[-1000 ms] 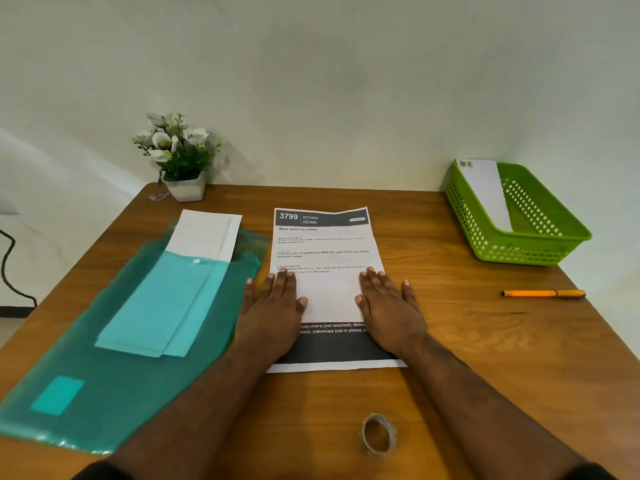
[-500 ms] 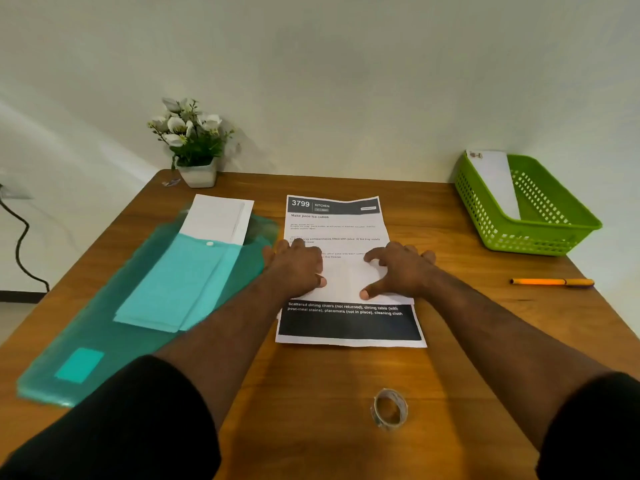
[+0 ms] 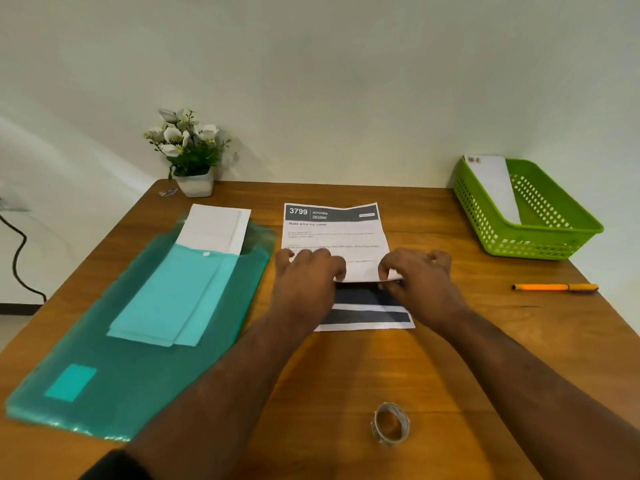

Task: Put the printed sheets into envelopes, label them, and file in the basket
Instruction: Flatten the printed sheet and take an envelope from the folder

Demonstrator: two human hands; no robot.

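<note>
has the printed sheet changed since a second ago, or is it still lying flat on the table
Yes. The printed sheet no longer lies flat: both hands have creased its middle into a raised fold, while its far edge stays toward the flower pot.

A wooden table [image 3: 346,375] stands against a plain pale wall [image 3: 311,81]. Left of the table, a black cable [image 3: 17,258] hangs down the wall toward a dark skirting strip [image 3: 17,308].

Even, soft indoor light, moderately bright. Faint shadows behind the flower pot [image 3: 194,183] on the wall [image 3: 346,81]. Mild sheen on green folder [image 3: 104,358] (near edge smeared). Wide-angle bending at frame edges; fine print on sheet [image 3: 332,233] blurred, unreadable.
</note>
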